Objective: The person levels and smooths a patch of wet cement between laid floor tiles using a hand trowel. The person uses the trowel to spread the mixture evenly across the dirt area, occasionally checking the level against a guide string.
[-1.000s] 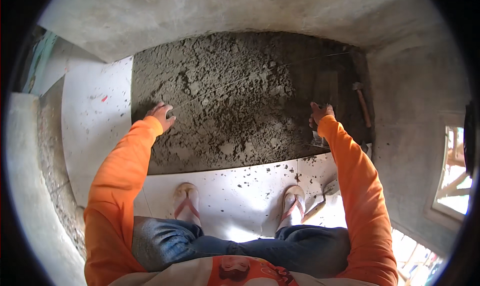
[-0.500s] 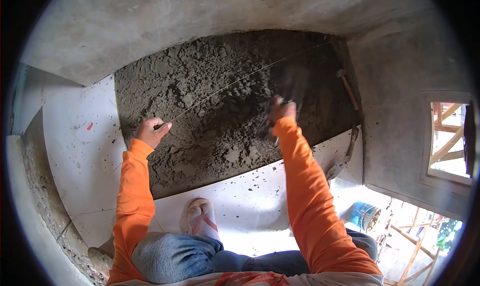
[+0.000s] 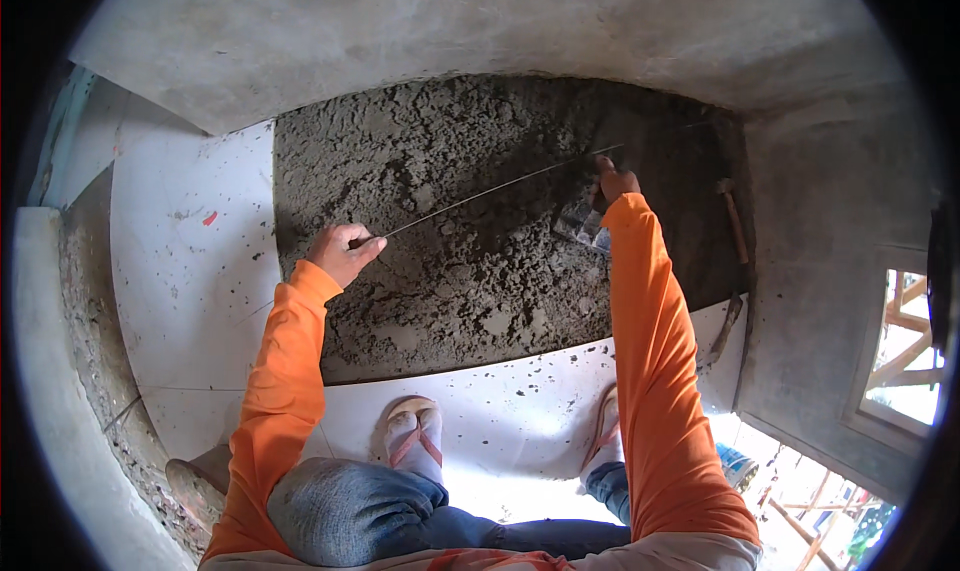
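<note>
My left hand (image 3: 346, 253) pinches a thin taut line (image 3: 470, 195) that crosses a rough bed of wet grey mortar (image 3: 450, 301) toward the back right. Over the darker, smoother right part of the bed, my right hand (image 3: 615, 181) grips a flat metal trowel (image 3: 582, 226); its blade is partly hidden by the hand and sleeve. A hammer (image 3: 738, 226) with a wooden handle lies along the right edge of the mortar.
White tiles (image 3: 180, 271) border the bed at left and front, where my sandalled feet stand. Concrete walls (image 3: 450, 21) rise behind and right, with an opening (image 3: 895, 341). Another tool (image 3: 725, 331) lies at the right tile edge; a blue bucket (image 3: 732, 463) is lower right.
My right hand swept left with the trowel, then moved up and right toward the back. My left hand still holds the line. The view has shifted as the head moved.
</note>
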`<state>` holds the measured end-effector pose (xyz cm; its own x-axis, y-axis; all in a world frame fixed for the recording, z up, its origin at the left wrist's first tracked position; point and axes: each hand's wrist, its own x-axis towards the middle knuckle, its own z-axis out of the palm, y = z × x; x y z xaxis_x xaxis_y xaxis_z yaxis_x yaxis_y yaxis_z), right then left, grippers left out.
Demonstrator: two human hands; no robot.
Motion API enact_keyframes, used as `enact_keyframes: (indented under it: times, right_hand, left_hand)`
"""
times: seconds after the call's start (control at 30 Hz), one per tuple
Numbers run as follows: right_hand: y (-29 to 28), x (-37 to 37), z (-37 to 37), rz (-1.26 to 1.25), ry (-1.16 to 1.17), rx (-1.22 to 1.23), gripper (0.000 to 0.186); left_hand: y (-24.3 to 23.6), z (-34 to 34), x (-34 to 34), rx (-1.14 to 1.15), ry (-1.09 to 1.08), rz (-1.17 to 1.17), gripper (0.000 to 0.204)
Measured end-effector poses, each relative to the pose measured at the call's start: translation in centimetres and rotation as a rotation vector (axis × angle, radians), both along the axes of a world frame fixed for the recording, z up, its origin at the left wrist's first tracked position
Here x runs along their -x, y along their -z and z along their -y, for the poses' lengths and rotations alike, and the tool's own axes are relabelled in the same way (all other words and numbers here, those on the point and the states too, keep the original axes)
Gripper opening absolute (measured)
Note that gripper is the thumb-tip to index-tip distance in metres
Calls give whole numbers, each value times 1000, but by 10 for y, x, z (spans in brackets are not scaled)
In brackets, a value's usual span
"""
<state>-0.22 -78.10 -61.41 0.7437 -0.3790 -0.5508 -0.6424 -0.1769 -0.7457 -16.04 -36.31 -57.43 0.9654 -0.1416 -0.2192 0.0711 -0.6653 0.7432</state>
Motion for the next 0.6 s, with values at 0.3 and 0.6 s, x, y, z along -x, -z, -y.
enact_keyframes:
  times: [0.3, 0.6]
  right_hand:
    - [-69, 36, -145, -198, -745, 200, 40]
    - [-8, 21, -99, -142, -450, 634, 61]
  left_hand:
    - [-6, 3, -6, -5, -74, 33, 29]
    - [0, 1, -5, -15, -8, -9, 28]
